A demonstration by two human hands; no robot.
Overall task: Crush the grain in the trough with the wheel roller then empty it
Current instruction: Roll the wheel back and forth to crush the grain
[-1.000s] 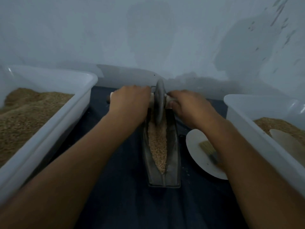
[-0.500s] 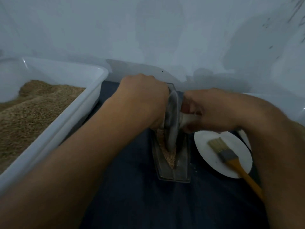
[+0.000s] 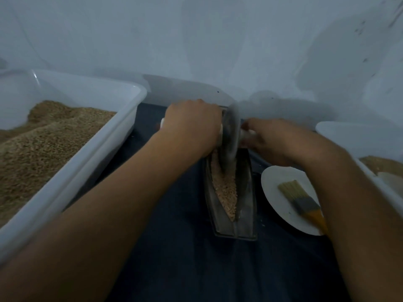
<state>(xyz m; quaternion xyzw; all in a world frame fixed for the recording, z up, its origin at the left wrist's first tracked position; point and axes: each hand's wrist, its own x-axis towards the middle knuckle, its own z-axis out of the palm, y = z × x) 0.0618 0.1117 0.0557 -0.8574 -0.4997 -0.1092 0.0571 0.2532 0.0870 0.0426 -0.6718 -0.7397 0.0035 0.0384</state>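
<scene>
A narrow boat-shaped metal trough [image 3: 246, 192] lies lengthwise on the dark cloth, with tan grain [image 3: 226, 192] along its groove. The grey wheel roller [image 3: 230, 136] stands on edge in the far half of the trough, blurred by motion. My left hand [image 3: 192, 125] grips the roller's pale handle on the left side of the wheel. My right hand [image 3: 268, 138] grips the handle on the right side. The far end of the trough is hidden behind the hands and wheel.
A large white tub [image 3: 91, 158] heaped with grain stands at the left. Another white tub [image 3: 357, 138] with grain sits at the right. A white plate [image 3: 277, 192] beside the trough carries a brush [image 3: 303, 201] with a yellow handle. A pale wall rises close behind.
The wheel rolled toward me to mid-trough half a second ago, then back toward the far end now. Both hands kept hold of the handle.
</scene>
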